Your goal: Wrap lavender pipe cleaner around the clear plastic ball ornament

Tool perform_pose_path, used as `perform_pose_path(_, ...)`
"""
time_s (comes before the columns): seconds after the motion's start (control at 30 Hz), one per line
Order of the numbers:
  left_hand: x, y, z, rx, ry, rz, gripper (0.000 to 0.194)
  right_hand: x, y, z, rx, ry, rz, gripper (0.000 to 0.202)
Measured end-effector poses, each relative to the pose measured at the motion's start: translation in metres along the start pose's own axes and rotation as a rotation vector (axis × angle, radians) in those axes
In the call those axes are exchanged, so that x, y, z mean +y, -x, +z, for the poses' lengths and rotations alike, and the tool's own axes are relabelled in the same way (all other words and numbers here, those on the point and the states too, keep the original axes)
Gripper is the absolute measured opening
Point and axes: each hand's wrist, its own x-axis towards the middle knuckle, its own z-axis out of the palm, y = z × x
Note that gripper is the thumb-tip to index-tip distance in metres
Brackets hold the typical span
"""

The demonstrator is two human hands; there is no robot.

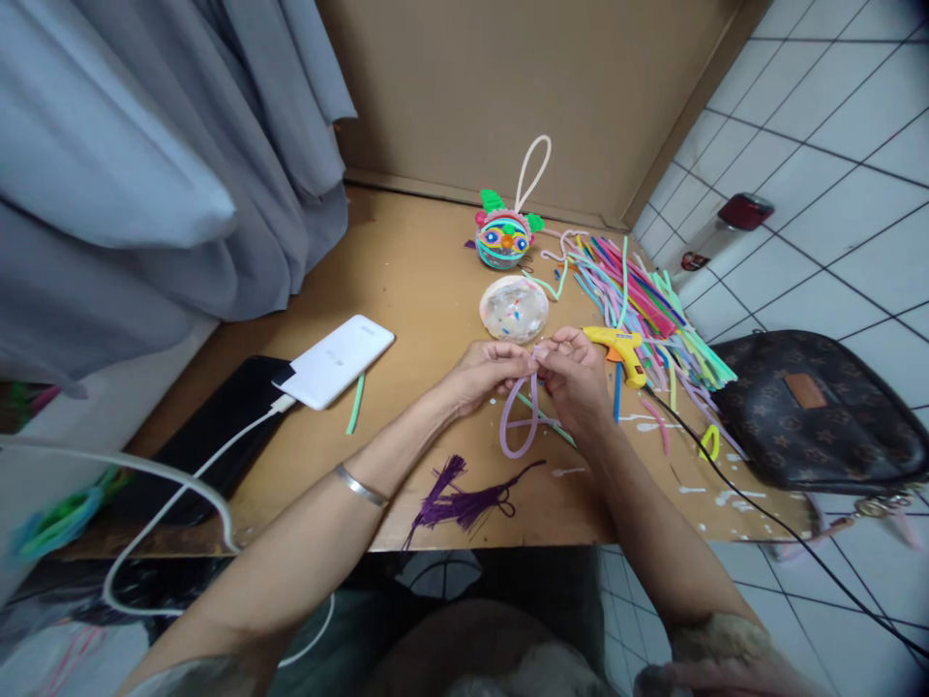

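My left hand (pixel 494 373) and my right hand (pixel 575 376) meet above the middle of the table, both closed in a pinch. Between their fingertips is a light purple pipe cleaner (pixel 503 431), bent into a loop that hangs below my hands. Just beyond my fingers sits a round clear plastic shell (pixel 514 308) with small coloured bits in it. A yellow glue gun (pixel 619 353) lies close by my right hand's knuckles. Nearer to me are dark purple tassels (pixel 464 505), flat on the table.
Behind stands a decorated ball (pixel 503 242) with a face, green ears and a white loop. Many coloured pipe cleaners (pixel 645 300) lie at the right, beside a brown patterned bag (pixel 827 411). At left are a white power bank (pixel 335 360) with a cable and a black tablet-like slab (pixel 210 440).
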Motion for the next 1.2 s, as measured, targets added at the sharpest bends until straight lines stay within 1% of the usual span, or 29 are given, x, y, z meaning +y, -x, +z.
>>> perform_pose_path(0.2,-0.003,-0.001,0.003,0.043,0.012,-0.002,0.036,0.003,-0.001,0.001,0.023,-0.005,-0.007,0.038)
perform_pose_path(0.3,-0.006,-0.001,0.005,0.071,0.017,0.012,0.034,0.006,-0.002,0.001,0.015,0.016,-0.024,0.037)
perform_pose_path(0.43,-0.009,-0.001,0.007,0.096,0.035,0.032,0.030,0.009,-0.002,0.001,-0.006,0.101,-0.073,0.035)
perform_pose_path(0.53,-0.009,-0.001,0.008,0.115,0.070,0.056,0.028,0.008,0.000,0.003,0.020,0.195,-0.124,0.035)
perform_pose_path(0.6,-0.007,-0.001,0.008,0.131,0.099,0.084,0.027,0.008,0.002,0.004,0.034,0.228,-0.132,0.035)
perform_pose_path(0.7,-0.003,-0.001,0.008,0.184,0.127,0.120,0.027,0.008,0.002,0.004,0.040,0.213,-0.096,0.038)
perform_pose_path(0.8,-0.002,-0.002,0.006,0.252,0.148,0.156,0.025,0.010,0.002,0.004,0.017,0.216,-0.087,0.042)
perform_pose_path(0.97,-0.004,-0.005,0.003,0.329,0.218,0.178,0.028,0.013,0.008,0.012,-0.047,0.341,-0.117,0.051)
perform_pose_path(1.07,-0.005,-0.006,0.003,0.349,0.242,0.175,0.029,0.014,0.009,0.014,-0.068,0.405,-0.101,0.045)
perform_pose_path(1.2,-0.003,-0.004,0.005,0.354,0.222,0.161,0.028,0.012,0.004,0.006,-0.101,0.466,-0.093,0.030)
